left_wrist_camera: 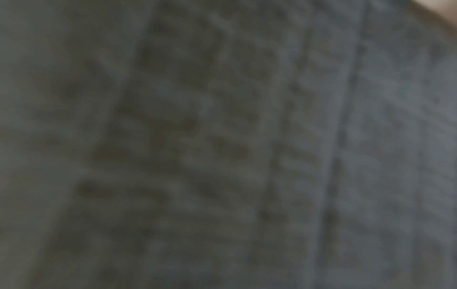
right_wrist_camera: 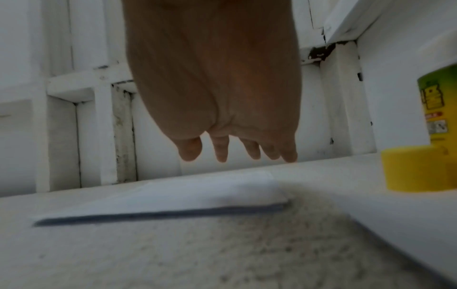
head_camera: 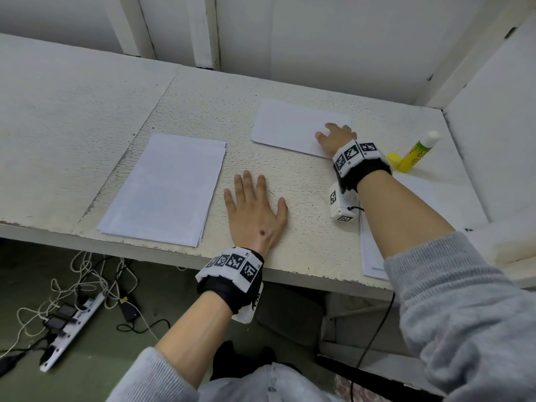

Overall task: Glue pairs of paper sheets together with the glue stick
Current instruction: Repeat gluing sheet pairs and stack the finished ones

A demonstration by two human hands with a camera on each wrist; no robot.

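While the left hand (head_camera: 255, 210) lies flat at six o'clock, the right hand (head_camera: 336, 137) hovers open-fingered over the sheet (head_camera: 290, 126) at one o'clock, likely to smooth it.

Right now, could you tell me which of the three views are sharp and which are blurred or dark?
Head view: evenly lit and sharp, with wide-angle bending at the edges; the left hand lies flat on the table. Left wrist view: dark, noisy, nothing legible. Right wrist view: soft focus, the right hand and glue stick blurred, a shadow under the paper sheet.
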